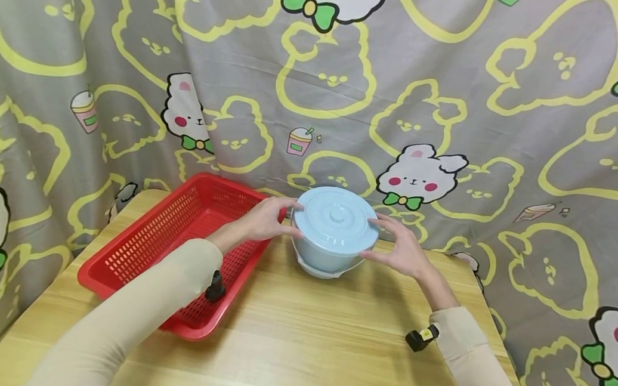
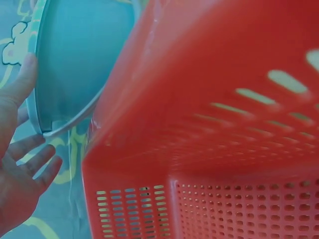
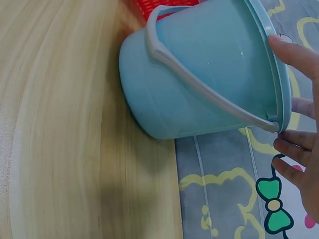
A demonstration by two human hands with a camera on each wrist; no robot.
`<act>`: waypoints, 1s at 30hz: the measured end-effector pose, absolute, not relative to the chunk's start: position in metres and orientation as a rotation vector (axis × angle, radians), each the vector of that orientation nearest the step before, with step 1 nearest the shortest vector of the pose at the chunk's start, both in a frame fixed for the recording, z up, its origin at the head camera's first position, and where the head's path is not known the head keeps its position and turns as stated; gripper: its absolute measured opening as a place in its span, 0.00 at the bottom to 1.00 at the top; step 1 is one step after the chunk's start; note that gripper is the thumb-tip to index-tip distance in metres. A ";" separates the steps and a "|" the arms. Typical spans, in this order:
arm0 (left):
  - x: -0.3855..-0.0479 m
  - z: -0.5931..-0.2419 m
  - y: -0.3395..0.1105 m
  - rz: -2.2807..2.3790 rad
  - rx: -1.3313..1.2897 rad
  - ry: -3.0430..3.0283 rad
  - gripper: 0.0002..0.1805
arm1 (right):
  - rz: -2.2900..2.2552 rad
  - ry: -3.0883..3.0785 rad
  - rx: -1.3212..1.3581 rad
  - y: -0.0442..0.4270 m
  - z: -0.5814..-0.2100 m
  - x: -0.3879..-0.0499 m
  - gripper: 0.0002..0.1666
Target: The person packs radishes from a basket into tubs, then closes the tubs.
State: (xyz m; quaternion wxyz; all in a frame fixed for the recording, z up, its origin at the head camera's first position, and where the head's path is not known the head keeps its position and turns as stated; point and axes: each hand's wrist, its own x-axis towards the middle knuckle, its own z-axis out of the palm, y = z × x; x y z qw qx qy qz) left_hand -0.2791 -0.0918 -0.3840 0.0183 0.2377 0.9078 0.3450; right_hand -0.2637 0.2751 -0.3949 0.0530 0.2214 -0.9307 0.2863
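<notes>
A bucket point(image 3: 199, 64) with a pale handle stands upright on the table, its round light blue lid point(image 1: 336, 219) sitting on top. My left hand point(image 1: 271, 218) is at the lid's left edge, thumb nearer me and fingers farther back. In the left wrist view the left thumb touches the rim, while the other fingers are spread. My right hand point(image 1: 399, 247) is on the opposite edge, thumb and fingers apart and fairly straight. In the right wrist view its thumb tip touches the rim, with the fingers by the edge. The bucket's handle point(image 3: 199, 84) hangs down on the near side.
A red perforated basket point(image 1: 123, 237) lies on the table left of the bucket, beneath my left forearm. The wooden table point(image 1: 299, 336) extends toward me. Behind it hangs a grey patterned curtain point(image 1: 253, 63), close to the bucket.
</notes>
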 end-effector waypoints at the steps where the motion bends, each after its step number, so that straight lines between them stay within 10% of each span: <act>1: -0.279 -0.384 -0.092 1.068 0.735 2.820 0.40 | 0.869 -2.831 0.670 0.275 -0.395 -0.264 0.51; 30: -0.234 -0.371 -0.127 0.869 0.734 3.006 0.36 | 0.764 -2.676 0.705 0.276 -0.391 -0.241 0.36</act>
